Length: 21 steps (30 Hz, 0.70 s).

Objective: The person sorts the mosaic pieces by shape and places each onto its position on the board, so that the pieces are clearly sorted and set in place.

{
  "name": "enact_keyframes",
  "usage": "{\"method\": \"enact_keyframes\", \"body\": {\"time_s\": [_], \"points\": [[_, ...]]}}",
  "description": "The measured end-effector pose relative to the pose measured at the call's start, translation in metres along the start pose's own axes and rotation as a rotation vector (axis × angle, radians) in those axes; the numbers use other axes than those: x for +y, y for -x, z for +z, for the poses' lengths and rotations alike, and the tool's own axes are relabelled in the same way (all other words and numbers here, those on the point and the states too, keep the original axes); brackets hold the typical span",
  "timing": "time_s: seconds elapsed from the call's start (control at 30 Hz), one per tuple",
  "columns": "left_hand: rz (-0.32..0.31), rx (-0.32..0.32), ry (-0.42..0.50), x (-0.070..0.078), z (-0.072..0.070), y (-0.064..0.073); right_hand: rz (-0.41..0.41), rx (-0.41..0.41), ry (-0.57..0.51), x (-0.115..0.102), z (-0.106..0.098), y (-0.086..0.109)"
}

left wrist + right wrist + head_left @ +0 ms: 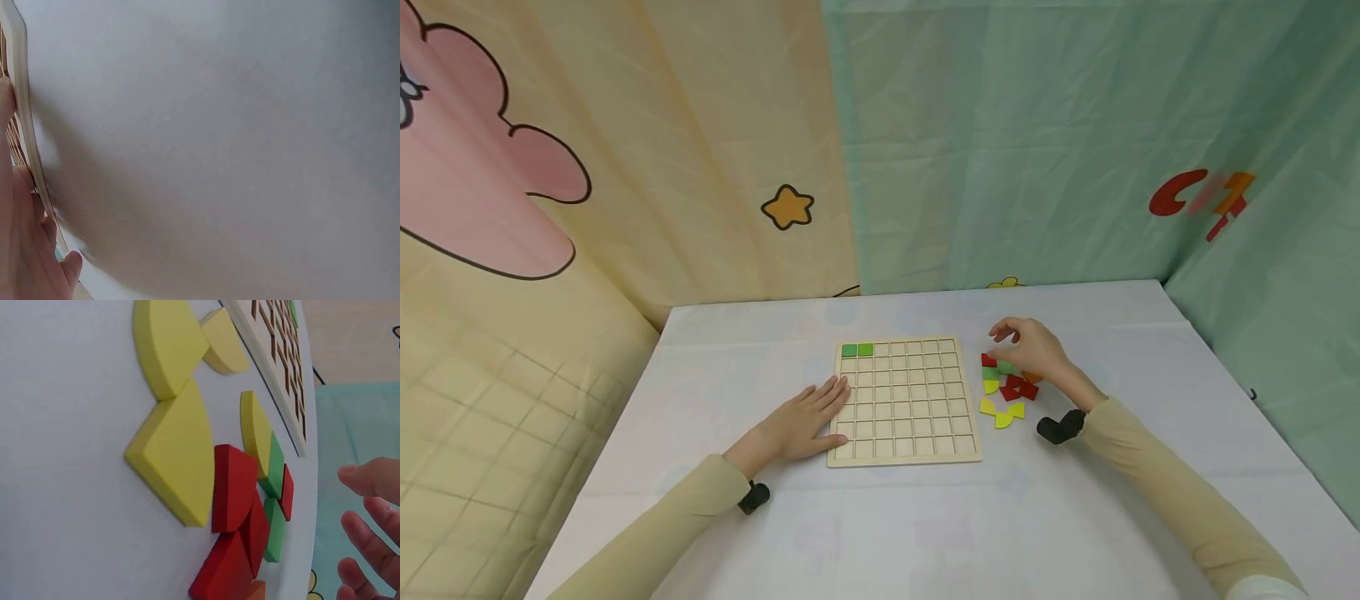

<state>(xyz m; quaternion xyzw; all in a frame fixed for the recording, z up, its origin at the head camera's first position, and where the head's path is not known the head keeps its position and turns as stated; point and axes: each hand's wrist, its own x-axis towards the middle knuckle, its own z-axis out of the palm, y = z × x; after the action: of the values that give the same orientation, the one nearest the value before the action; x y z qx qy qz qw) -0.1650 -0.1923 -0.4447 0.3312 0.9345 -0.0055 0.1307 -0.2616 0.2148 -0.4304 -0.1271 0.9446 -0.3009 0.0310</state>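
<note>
A pale wooden grid board [898, 463] lies on the table, with two green squares [866, 349] set in its top left cells. My left hand [805, 421] rests flat on the board's left edge, fingers spread. In the left wrist view, fingers [44, 231] lie along the wooden rim. My right hand [1030, 346] hovers over the loose pieces right of the board, thumb and fingers apart and lightly bent, nothing between them. Below it are red pieces [234, 487], yellow quarter-round pieces [175, 450], green pieces [275, 528] and an orange piece [257, 590], partly covered by the hand in the head view.
A white cloth covers the table [887, 533]. A printed curtain [1000, 150] hangs behind it and at both sides. Each wrist carries a black device, the right one [1060, 427] close to the yellow pieces.
</note>
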Motion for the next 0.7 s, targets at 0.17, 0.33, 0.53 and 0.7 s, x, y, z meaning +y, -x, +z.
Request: {"method": "enact_keyframes", "body": {"time_s": [0.17, 0.33, 0.53, 0.7], "points": [[0.002, 0.005, 0.003, -0.001, 0.002, -0.001, 0.024, -0.01, 0.008, 0.01, 0.002, 0.004], [-0.002, -0.006, -0.007, -0.002, 0.002, -0.001, 0.016, -0.005, 0.017, 0.018, 0.004, 0.007], [-0.004, -0.007, -0.006, 0.0, 0.001, 0.0, 0.025, -0.011, 0.034, 0.024, 0.007, 0.007], [-0.006, -0.006, -0.01, 0.0, 0.001, 0.0, 0.023, -0.02, 0.035, 0.027, 0.01, 0.005]]}}
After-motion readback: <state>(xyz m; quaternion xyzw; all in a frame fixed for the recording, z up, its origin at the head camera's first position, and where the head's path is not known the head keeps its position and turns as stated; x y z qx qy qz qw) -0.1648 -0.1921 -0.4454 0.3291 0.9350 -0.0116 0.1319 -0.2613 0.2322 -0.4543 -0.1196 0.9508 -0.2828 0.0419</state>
